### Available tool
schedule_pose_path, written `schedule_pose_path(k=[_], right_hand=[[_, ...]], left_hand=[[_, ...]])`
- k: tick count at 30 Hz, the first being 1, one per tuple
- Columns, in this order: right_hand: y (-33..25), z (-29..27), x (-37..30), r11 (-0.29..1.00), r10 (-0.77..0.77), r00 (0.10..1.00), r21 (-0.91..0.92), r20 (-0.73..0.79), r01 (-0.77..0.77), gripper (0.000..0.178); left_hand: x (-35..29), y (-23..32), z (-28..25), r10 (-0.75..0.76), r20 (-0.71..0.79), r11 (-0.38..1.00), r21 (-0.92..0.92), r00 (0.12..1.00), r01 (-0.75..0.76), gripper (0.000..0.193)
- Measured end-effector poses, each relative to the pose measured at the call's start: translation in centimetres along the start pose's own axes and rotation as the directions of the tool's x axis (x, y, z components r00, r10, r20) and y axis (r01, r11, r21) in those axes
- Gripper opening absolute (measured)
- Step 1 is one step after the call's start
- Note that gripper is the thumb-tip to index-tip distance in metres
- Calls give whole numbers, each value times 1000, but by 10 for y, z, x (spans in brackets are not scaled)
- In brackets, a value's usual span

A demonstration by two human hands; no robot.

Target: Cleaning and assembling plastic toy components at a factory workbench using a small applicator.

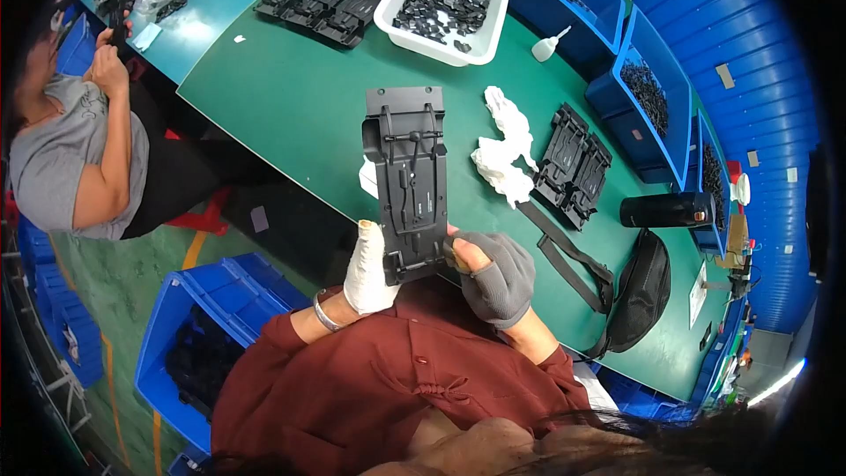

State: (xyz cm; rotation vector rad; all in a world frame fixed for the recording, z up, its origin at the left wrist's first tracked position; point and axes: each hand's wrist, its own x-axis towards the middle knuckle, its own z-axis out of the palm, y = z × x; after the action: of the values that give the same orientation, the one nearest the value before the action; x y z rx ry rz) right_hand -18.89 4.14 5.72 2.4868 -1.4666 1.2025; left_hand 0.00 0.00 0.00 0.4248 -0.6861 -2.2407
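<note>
Both hands gripping a long black moulded plastic panel (407, 181) by its near end, held over the green table (291, 97) edge.
Left hand (368, 271) in white cloth glove, right hand (495, 275) in grey knit glove; panel ribbed, rectangular, matte.

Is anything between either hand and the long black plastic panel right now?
Nothing visible. The left hand in a white glove and the right hand in a grey glove both grip the near end of the black panel directly, above the green table.
</note>
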Motion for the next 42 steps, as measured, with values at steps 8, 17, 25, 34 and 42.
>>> schedule_pose_path(k=[8, 17, 25, 34, 42], right_hand=[[0, 2, 2, 1000, -8, 1000, -22, -13, 8, 47], [2, 3, 3, 997, -53, 998, -59, -32, 51, 31], [3, 3, 3, 996, -67, 998, -61, -20, 66, 30], [-1, 0, 5, 999, -27, 1000, -32, 2, 27, 38], [-1, -2, 6, 1000, -9, 1000, -20, 27, 10, 36]], left_hand=[[0, 2, -2, 19, 21, 1000, 20, 1000, -19, 100], [-2, 4, 0, 25, 12, 995, 93, 1000, -26, 103], [-3, 3, 0, 33, 34, 995, 97, 999, -36, 103], [-5, 3, 2, 43, 36, 994, 95, 998, -46, 101], [-4, 3, 1, 35, 45, 994, 101, 998, -40, 103]])
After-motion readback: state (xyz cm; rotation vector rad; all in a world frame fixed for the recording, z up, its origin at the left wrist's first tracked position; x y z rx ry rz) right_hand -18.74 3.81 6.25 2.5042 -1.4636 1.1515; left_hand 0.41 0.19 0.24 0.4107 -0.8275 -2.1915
